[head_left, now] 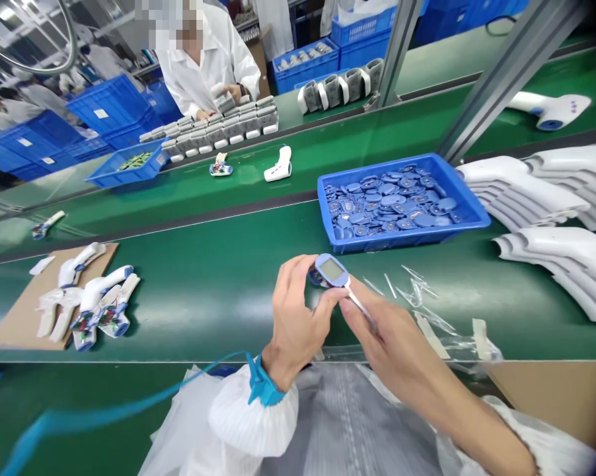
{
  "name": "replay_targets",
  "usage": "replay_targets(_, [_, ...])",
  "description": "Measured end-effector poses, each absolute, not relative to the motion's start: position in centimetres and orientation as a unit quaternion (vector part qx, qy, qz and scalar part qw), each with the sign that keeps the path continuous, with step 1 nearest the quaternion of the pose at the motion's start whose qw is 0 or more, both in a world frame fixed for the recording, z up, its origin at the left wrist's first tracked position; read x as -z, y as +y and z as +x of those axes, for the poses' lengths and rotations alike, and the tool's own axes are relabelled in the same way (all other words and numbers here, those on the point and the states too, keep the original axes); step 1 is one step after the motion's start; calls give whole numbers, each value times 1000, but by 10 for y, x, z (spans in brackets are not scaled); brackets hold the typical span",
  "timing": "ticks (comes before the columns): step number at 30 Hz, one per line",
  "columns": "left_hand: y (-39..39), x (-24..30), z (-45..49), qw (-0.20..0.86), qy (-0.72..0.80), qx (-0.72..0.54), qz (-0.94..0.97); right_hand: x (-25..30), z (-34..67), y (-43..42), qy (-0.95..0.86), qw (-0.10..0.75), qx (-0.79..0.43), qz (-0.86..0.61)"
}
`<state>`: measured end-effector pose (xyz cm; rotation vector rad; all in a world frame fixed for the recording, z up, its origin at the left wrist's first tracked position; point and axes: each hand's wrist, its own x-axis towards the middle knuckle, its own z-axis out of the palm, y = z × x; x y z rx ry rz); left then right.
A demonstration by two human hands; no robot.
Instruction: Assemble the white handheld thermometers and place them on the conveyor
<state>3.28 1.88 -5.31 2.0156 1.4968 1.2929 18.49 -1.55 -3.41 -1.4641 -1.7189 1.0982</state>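
Note:
Both hands are closed on one infrared thermometer (332, 268), held over the green work surface near its front edge. Its blue-rimmed grey display faces up. My left hand (298, 307) grips the head end, fingers behind it and thumb near the display's lower edge. Around the white handle part, my right hand (384, 324) is wrapped, hiding most of it. A blue wrist strap (263, 383) circles my left wrist. Beyond the hands stands a blue tray (328, 221) filled with small blue oval parts (390, 198).
Partly built thermometers (100, 297) lie on cardboard (10, 327) at left. Stacked white shells (560, 258) stand at right, with clear plastic strips (421, 297) nearer. A green conveyor (219, 205) carries thermometer pieces (279, 165). Opposite, a co-worker (203, 59) handles grey-and-white parts.

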Motion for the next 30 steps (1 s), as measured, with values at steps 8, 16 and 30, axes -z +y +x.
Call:
replay_targets(8, [12,53,15,194,511,-451,706,28,173,-17,-636,340,-400,-565])
replay_targets(16, [15,54,10,135,498,-429,741,47,160,-25,-710,348,-210,-575])
replay_targets(30, [91,20,-40,599,456,-266,602,9,178,70,-758,219,-358,-499])
